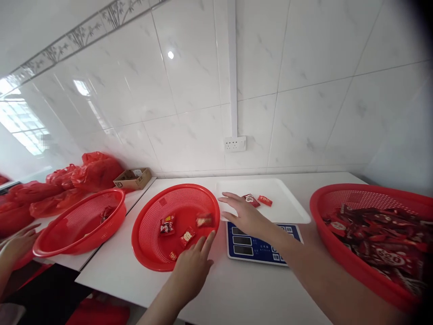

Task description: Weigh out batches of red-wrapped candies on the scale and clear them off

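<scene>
My left hand point(194, 268) is at the front right rim of a round red mesh basket point(154, 250), fingers stretched out and nothing visible in them. Inside the basket lie several small wrapped snack packets point(187, 235); one packet point(204, 220) near the right wall is blurred. My right hand point(245, 215) hovers with spread fingers between that basket and a digital scale point(250, 250), over the left edge of the scale's white tray point(287, 203). A dark red packet point(251, 200) and a smaller red packet point(265, 200) rest on the tray.
On the right, a large red basket point(320, 210) is full of red packets point(389, 253). Another person's hand point(20, 241) is beside a red basket point(77, 243) at left. Red plastic bags point(98, 171) and a cardboard box point(133, 180) stand behind it, near the tiled wall.
</scene>
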Demonstrator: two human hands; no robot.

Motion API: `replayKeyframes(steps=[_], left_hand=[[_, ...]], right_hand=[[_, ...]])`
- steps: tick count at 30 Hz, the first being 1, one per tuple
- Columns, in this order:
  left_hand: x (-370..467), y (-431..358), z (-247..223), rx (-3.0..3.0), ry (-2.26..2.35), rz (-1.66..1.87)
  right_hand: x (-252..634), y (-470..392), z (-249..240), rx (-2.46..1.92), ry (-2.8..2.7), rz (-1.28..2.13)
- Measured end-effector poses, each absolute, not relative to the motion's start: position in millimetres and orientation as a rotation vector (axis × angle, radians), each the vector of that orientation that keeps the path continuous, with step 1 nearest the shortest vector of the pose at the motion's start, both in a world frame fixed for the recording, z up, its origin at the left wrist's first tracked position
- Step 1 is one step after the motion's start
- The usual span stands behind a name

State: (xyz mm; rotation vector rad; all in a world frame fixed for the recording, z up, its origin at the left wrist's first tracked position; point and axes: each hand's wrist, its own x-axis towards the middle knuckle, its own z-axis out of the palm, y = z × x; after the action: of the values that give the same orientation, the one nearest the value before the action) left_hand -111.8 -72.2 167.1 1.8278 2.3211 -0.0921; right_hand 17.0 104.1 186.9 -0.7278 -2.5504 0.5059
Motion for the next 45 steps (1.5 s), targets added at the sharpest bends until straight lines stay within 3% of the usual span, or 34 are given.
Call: replayKeyframes(steps=[5,10,15,23,28,33,41,45], left_hand=[[-115.5,-69.1,159.6,1.820,2.355,-0.040],[-116.1,-69.1,163.1,1.858,2.315,-0.033],[-114.2,-69.0,161.4,1.834,2.336,0.017],[-116.5,-66.4,153.6,1.828,2.386,-0.039],[-117.8,-67.1,147.3,1.879,2.429,-0.097],[-114.9,-66.7,150.6,1.868,2.416,-0.028],[-112.3,-61.7,154.7,1.826,2.421,-0.075],[-122.5,-59.2,147.6,1.925,2.406,-0.065]], right_hand=[[14.3,150.0,168.9,-1.152,-2.607,0.240],[23.4,171.3,154.8,-1.273,-2.614,0.200],[16.8,158.8,159.5,-1.252,-2.540,0.350],[-1.4,127.1,182.4,-0.771,-2.564,0.605],[32.0,162.1,170.6,-1.182,-2.558,0.395],[54.6,185.5,155.6,-1.373,-2.516,0.422],[15.9,135.4,181.5,-0.872,-2.399,0.785],[21.4,105.2,201.9,-0.604,-2.343,0.799]])
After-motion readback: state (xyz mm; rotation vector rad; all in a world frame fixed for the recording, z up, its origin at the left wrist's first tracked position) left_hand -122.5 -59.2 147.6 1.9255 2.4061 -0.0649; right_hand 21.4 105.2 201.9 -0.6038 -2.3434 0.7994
